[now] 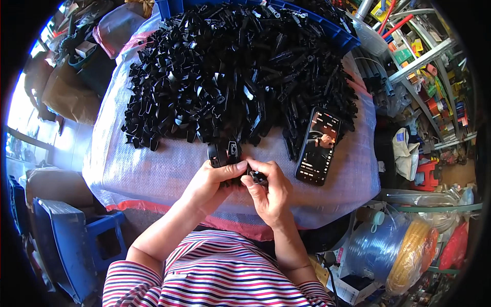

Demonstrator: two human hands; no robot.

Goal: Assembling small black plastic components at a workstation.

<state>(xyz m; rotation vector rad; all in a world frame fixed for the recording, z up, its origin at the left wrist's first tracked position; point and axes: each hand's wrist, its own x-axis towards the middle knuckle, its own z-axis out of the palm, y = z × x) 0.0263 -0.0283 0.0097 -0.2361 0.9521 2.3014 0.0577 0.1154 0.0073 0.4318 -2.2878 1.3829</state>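
Note:
A large heap of small black plastic parts (204,77) covers the far side of a work surface draped in a white woven sack (133,176). At its near edge, my left hand (204,185) is closed round a black plastic part (217,155); a second, similar piece (233,150) stands upright beside it. My right hand (273,192) pinches another black plastic piece (259,177) between thumb and fingers. Both hands are close together, almost touching at the fingertips. The exact kind of these parts is too small to make out, and my fingers hide much of them.
A phone (318,146) with a lit screen lies right of my hands, against the heap. Behind the heap is a blue crate (332,31). A blue plastic stool (64,245) stands at left, wrapped tubing coils (378,245) at right, and loaded shelves (424,66) at far right.

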